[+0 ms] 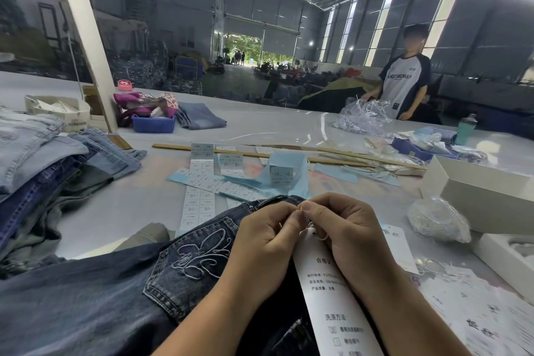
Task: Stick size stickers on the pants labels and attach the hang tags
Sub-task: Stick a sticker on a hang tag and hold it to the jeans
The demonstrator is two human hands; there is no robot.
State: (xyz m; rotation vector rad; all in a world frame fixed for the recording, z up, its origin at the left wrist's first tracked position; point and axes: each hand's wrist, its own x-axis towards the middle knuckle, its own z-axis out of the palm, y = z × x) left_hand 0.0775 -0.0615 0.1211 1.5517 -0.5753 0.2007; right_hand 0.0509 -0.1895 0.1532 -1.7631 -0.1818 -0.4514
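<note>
Right now, in the head view, your two hands meet at lower centre of the frame. Your left hand point(261, 235) and right hand point(344, 228) both have curled fingers, thumbs and forefingers pressed together on a thin white string point(306, 230) at the top of the hang tag point(326, 292). The tag runs down toward the bottom edge, lying over the dark jeans point(109, 298) that fill the lower left, waistband just under your fingertips.

I judge the tag to be light, stiff card that will crease if bent, so hold it near its top hole. The string looks fine and limp and likely to slip; pinch it close to the end. The jeans are heavy, soft denim; take them by the waistband.

Count: one tag in hand, with more tags spread at lower right, too overlapped to number. Several strips of size stickers point(199, 202) lie at centre on the desk point(138, 196). One pile of folded jeans point(43, 159) sits at left, number unclear. One clear bag point(439, 218) lies at right, beside a white box point(476, 188).
</note>
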